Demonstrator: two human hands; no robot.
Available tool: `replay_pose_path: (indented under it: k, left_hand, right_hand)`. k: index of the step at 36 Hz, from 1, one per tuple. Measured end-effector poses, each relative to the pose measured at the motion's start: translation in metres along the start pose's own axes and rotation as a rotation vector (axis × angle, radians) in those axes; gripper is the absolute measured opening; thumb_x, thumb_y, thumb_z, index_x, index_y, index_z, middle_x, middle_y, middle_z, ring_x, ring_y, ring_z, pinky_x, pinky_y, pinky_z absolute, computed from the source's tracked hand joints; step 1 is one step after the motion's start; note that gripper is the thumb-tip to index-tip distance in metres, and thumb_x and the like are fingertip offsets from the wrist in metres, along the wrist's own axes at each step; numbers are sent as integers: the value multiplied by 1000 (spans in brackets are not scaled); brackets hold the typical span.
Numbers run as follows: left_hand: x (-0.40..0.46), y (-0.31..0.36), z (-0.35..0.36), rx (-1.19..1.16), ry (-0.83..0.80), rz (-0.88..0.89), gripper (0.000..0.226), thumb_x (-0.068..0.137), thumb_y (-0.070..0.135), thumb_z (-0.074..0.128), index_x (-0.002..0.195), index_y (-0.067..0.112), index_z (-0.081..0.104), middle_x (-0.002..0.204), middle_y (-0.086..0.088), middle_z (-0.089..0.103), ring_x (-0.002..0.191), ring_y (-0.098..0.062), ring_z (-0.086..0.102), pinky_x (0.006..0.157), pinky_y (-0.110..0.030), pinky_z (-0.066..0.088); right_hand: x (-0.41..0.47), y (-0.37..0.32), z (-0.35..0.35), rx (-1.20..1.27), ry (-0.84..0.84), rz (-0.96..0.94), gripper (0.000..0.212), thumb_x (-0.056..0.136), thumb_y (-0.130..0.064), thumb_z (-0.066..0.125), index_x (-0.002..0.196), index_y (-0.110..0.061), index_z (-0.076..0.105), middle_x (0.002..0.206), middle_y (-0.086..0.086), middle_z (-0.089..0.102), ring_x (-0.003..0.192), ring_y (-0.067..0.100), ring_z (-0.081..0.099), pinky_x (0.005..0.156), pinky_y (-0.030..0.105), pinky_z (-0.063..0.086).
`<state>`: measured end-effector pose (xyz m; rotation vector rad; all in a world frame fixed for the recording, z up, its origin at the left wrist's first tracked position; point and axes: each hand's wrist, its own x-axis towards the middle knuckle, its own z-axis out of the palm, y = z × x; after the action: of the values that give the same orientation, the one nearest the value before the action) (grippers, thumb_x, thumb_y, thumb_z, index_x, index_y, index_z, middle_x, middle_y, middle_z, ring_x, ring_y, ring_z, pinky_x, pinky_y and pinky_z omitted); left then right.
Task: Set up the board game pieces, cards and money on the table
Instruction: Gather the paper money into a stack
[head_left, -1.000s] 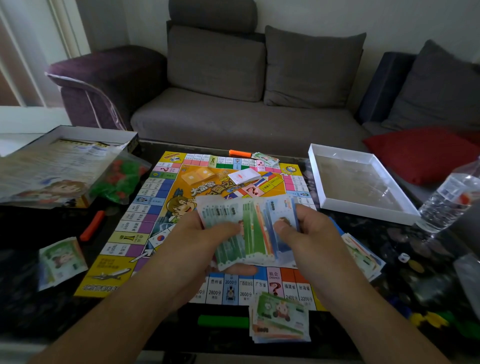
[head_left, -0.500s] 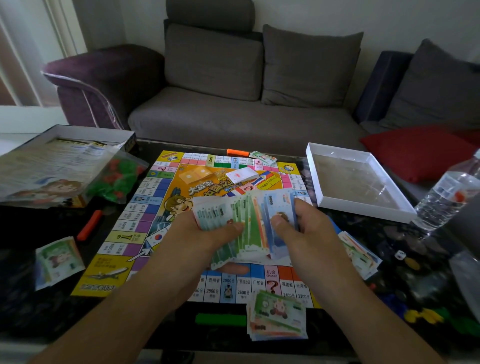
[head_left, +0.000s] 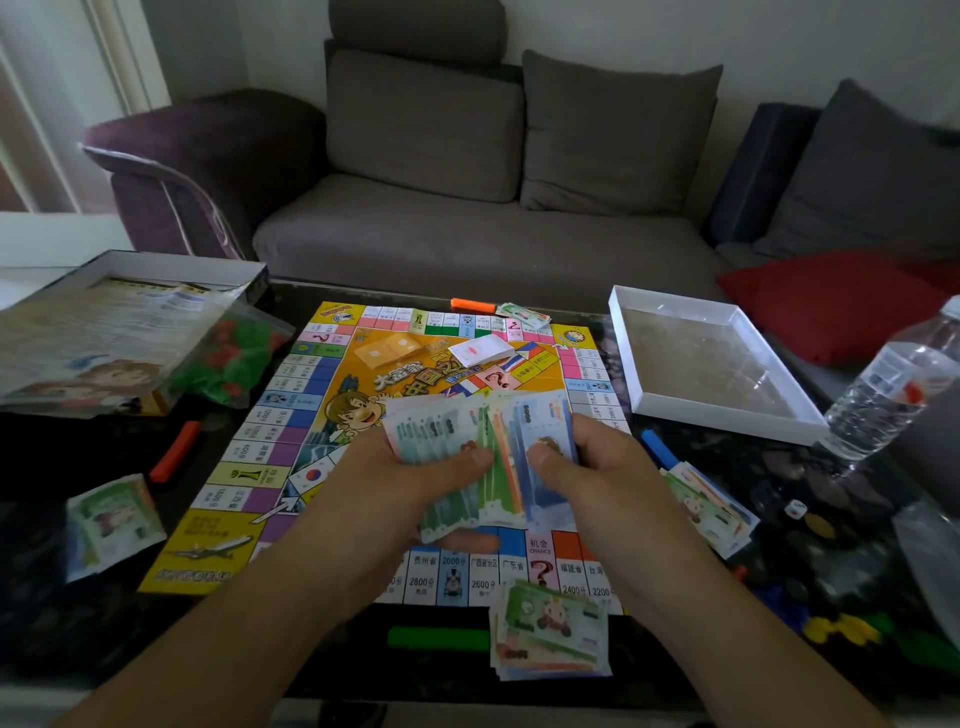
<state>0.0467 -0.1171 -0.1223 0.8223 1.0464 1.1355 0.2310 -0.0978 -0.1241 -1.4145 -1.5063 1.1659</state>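
Note:
A colourful game board (head_left: 291, 431) lies flat on the dark table. Above its near half I hold a fanned stack of play money (head_left: 467, 441) with both hands. My left hand (head_left: 395, 493) grips the fan from the left, thumb on top. My right hand (head_left: 597, 483) pinches the blue notes at the fan's right edge. Separate money piles lie at the near edge (head_left: 550, 629), at the left (head_left: 111, 525), at the right (head_left: 711, 512) and at the far edge (head_left: 522, 314). Two card decks, orange (head_left: 389, 349) and white (head_left: 480, 351), sit on the board's centre.
An open box with a leaflet (head_left: 104, 332) and a bag of red and green pieces (head_left: 234, 364) stand at the left. A white box lid (head_left: 727, 410) and a water bottle (head_left: 888, 389) stand at the right. Coloured bars (head_left: 436, 638), a die (head_left: 795, 508) and tokens (head_left: 841, 631) lie around.
The fan of notes has shifted slightly in my hands, and my right thumb has slid across the blue notes. Everything else on the table stays put.

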Motion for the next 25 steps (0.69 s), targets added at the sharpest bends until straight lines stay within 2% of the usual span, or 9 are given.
replay_pose_path:
  k: [6, 11, 16, 21, 23, 25]
  left_hand:
    - [1, 0, 0, -2, 8, 4, 23, 91, 3, 73, 113, 9, 75, 104, -14, 80, 89, -36, 78, 57, -45, 64]
    - [1, -1, -1, 9, 17, 3, 22, 89, 3, 74, 110, 9, 75, 103, -15, 80, 89, -37, 78, 56, -45, 65]
    - [2, 0, -2, 31, 33, -3, 24, 88, 5, 76, 112, 9, 75, 104, -13, 80, 90, -36, 79, 58, -47, 65]
    - [3, -3, -2, 45, 67, 4, 18, 87, 6, 76, 104, 11, 77, 99, -12, 80, 84, -34, 79, 55, -45, 64]
    - [3, -5, -1, 58, 57, 11, 17, 86, 8, 76, 102, 14, 79, 99, -12, 80, 83, -33, 79, 55, -43, 64]
    - [4, -6, 0, 66, 44, 17, 17, 86, 9, 76, 102, 15, 80, 100, -13, 80, 85, -34, 79, 58, -44, 64]
  right_hand:
    - [1, 0, -2, -57, 24, -10, 19, 107, -25, 56, 115, -28, 74, 108, -4, 76, 99, 18, 73, 93, 53, 59]
    - [1, 2, -5, -63, 48, -7, 18, 107, -27, 57, 113, -19, 72, 110, 9, 74, 101, 33, 71, 94, 60, 56]
    - [1, -1, -13, 7, 29, -13, 21, 109, -22, 55, 110, -30, 74, 104, -9, 79, 95, 12, 75, 94, 48, 58]
    - [-3, -4, -16, 63, -88, -22, 29, 107, -17, 57, 114, -35, 78, 111, -4, 79, 103, 22, 76, 100, 57, 56]
    - [-4, -4, -17, 38, -157, -30, 29, 106, -15, 57, 117, -34, 77, 114, -6, 79, 106, 19, 75, 101, 53, 55]
    - [-6, -4, -17, 4, -217, -34, 28, 106, -15, 58, 121, -32, 74, 113, -10, 78, 104, 12, 74, 98, 44, 55]
